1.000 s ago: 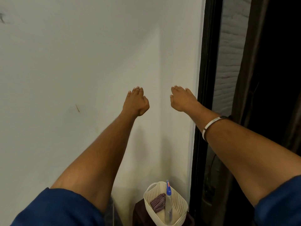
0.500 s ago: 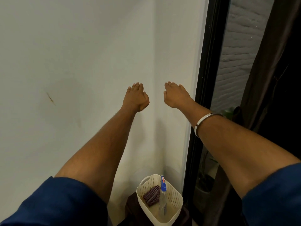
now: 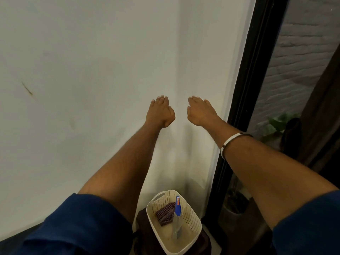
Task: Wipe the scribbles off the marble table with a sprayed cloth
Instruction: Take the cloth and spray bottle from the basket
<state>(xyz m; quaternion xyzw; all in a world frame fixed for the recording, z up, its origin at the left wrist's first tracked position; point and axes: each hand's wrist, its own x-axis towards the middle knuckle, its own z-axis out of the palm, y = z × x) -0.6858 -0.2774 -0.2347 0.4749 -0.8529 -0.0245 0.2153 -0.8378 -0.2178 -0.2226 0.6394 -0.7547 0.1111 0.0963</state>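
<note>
I read the light as soft and fairly dim, warm in tone, spreading evenly over the pale wall (image 3: 92,61). My arms throw faint, blurred shadows on the wall near the corner. The right side past the dark door frame (image 3: 246,92) falls into deep gloom, and the plant (image 3: 276,124) there is murky. The frame's straight edge bows with wide-angle distortion. The blue sleeves (image 3: 77,227) at the bottom look soft. No glare anywhere.

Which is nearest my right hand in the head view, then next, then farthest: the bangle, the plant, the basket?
From the right hand:
1. Bangle, on that arm's wrist, just behind the hand.
2. Plant, farther right, beyond the dark door frame.
3. Basket, far below by the wall corner, holding the checked cloth and spray bottle.
</note>
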